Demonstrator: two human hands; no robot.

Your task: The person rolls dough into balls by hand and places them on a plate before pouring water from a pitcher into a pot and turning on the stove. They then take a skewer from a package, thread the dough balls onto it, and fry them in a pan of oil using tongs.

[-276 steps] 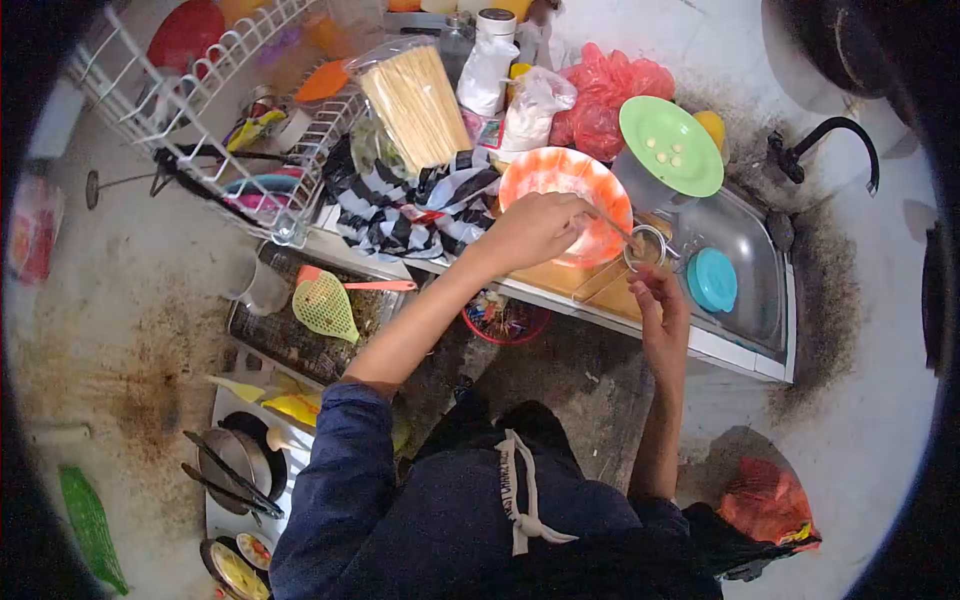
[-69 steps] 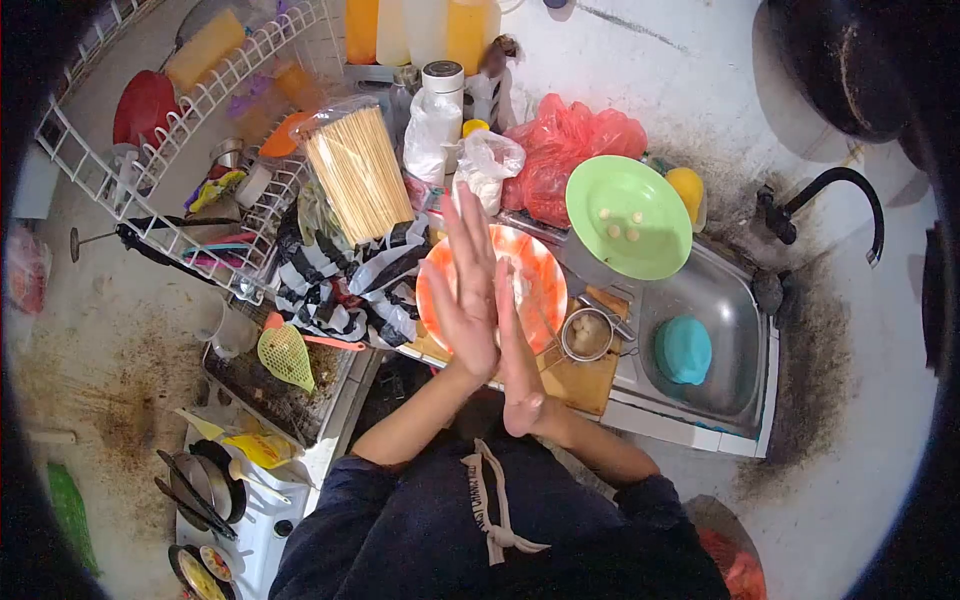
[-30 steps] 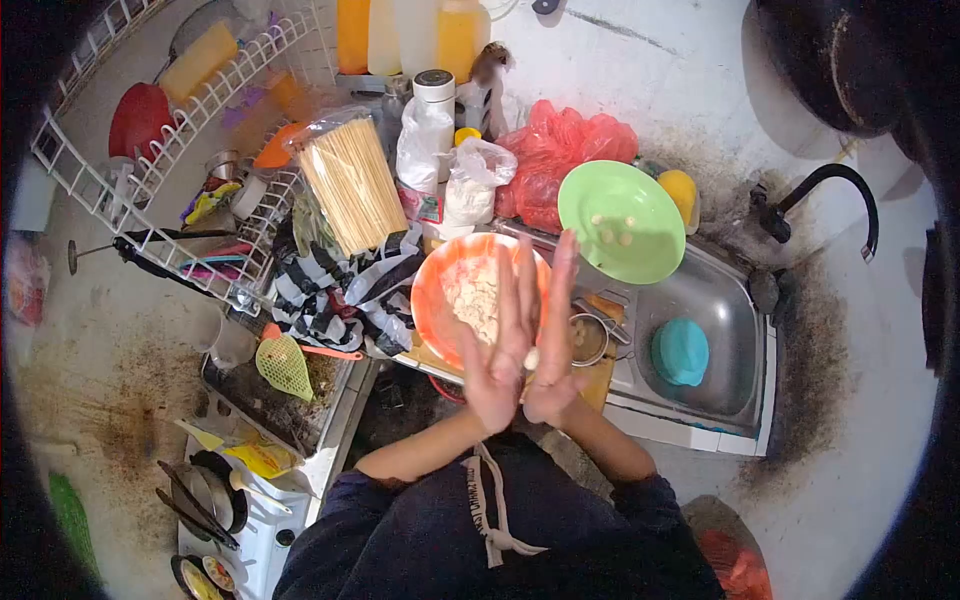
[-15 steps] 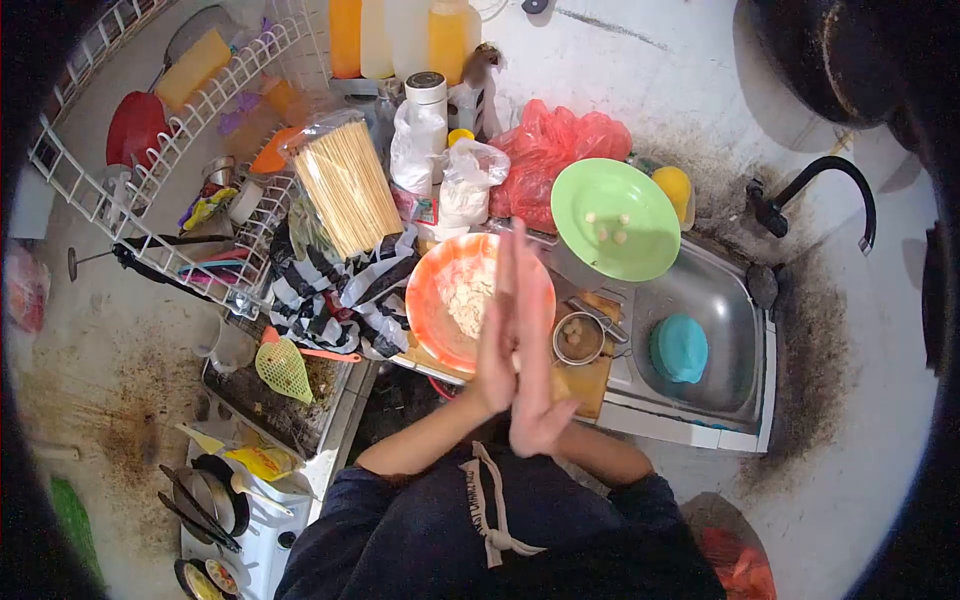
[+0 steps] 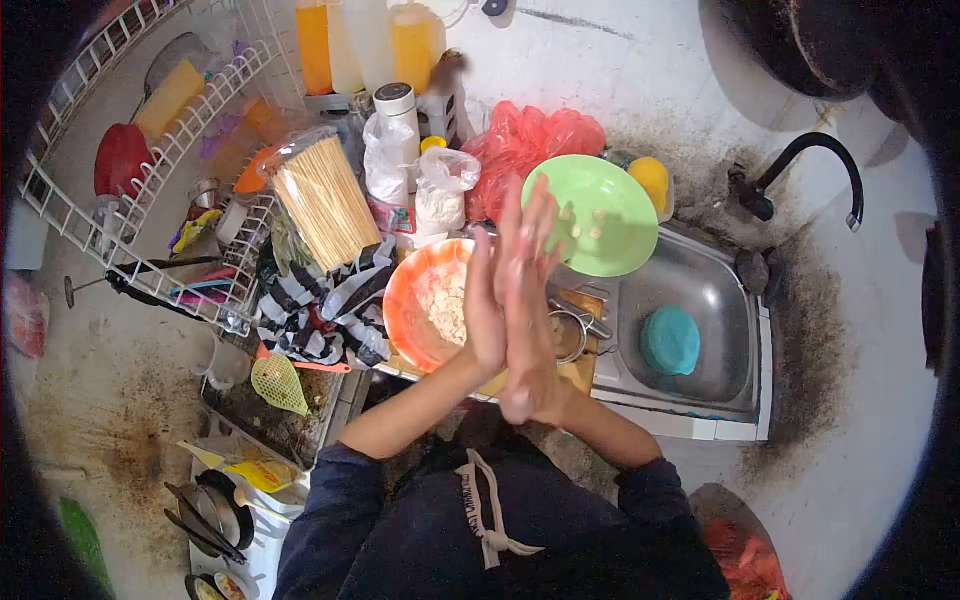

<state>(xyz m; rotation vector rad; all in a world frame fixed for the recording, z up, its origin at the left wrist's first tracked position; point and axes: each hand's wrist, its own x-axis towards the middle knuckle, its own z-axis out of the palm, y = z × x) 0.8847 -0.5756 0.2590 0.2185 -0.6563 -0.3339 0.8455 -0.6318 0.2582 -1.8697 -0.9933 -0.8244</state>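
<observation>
My left hand (image 5: 488,315) and my right hand (image 5: 527,320) are pressed palm to palm, fingers stretched away from me. Whatever lies between the palms is hidden, and the fingers are slightly blurred. Beneath and left of them sits an orange-and-white bowl (image 5: 402,318) with crumbly pale dough (image 5: 445,310) inside, its right side covered by my hands. Beyond my fingertips, a light green plate (image 5: 625,215) carries several small pale balls (image 5: 597,232). A small round metal container (image 5: 572,337) stands just right of my right hand, partly covered.
To the right is a steel sink (image 5: 720,310) holding a turquoise tub (image 5: 670,340), under a black faucet (image 5: 815,145). Packed skewers (image 5: 328,200), a bag of white powder (image 5: 440,195) and a red plastic bag (image 5: 530,145) stand behind. A wire rack (image 5: 150,200) is at left.
My hands stay palm to palm but have slid against each other, with the right fingers now reaching up over the plate's left edge. The view has shifted slightly.
</observation>
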